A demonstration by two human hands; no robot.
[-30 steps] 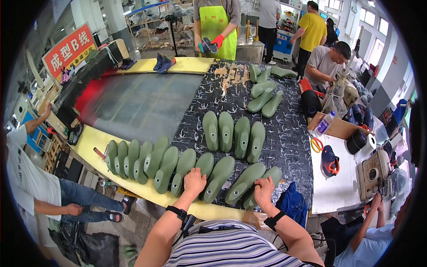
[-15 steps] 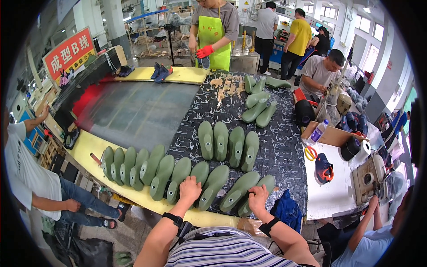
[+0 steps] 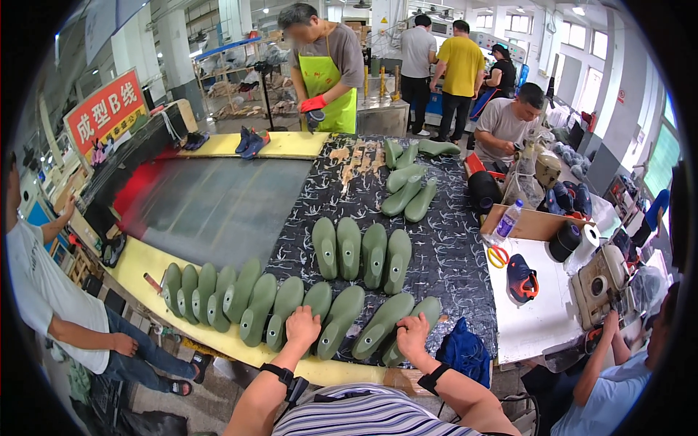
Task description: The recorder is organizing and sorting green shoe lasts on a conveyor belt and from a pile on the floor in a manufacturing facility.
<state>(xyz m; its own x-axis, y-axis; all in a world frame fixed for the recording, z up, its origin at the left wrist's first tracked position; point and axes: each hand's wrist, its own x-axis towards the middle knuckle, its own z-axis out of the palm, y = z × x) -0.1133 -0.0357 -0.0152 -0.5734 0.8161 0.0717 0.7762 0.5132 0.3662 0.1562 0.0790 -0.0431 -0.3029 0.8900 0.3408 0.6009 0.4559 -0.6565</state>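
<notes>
A row of green shoe lasts runs along the near edge of the table. My left hand rests on one shoe last in the middle of the row, its fingers bent over the heel part. At the row's right end, my right hand has its fingers round another shoe last, hiding part of it. Two uncovered lasts, one of them a wide-set last, lie between my hands. Farther back stands a group of several lasts, with more lasts lying behind it.
A blue cloth lies right of my right hand. On the white side table are orange-handled scissors, a dark shoe and a bottle. A conveyor belt lies to the left. Co-workers stand or sit around the table.
The view has shifted, so the table sits slightly lower and left. Both my hands stay at the same lasts. The co-worker across the table has lowered the shoe in the red glove.
</notes>
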